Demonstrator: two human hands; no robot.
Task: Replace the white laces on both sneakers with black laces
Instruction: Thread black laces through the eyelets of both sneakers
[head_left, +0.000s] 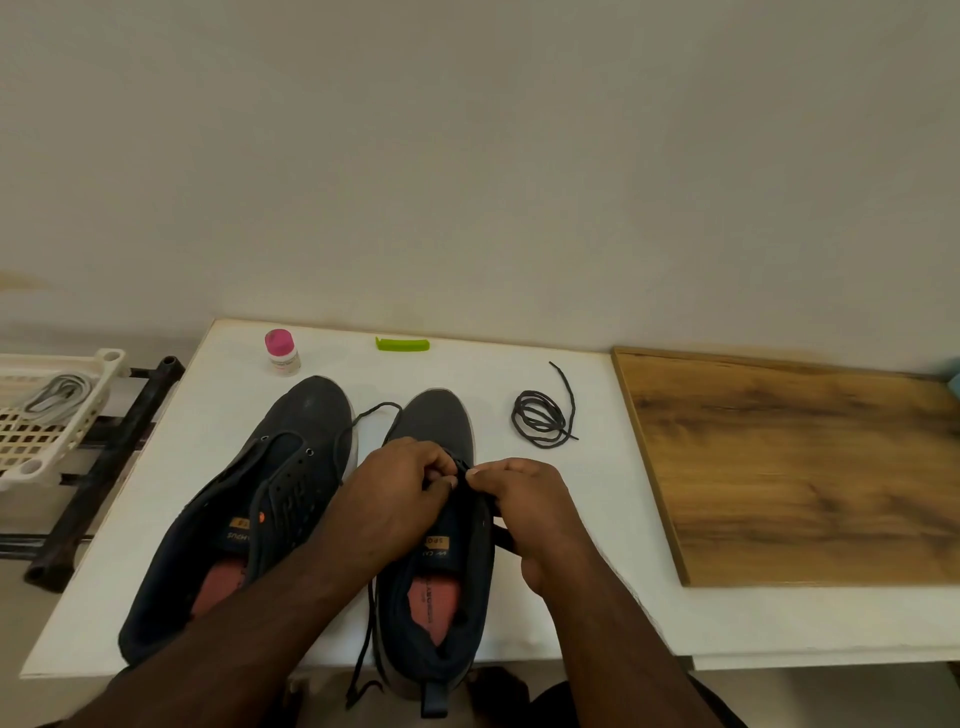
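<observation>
White tabletop (218, 519) against a plain wall — two dark sneakers side by side. Left hand (400, 493) and right hand (524, 504) pinch a black lace (370, 631) over the right sneaker (441, 519); spare coiled lace (543, 418) nearby.

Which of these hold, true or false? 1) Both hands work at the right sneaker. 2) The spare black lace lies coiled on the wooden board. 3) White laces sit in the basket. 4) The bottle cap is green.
1) True: left hand and right hand pinch the black lace over the right sneaker.
2) False: the coiled lace lies on the white table, beside the wooden board.
3) True: white laces in basket.
4) False: the bottle has a pink cap.
</observation>
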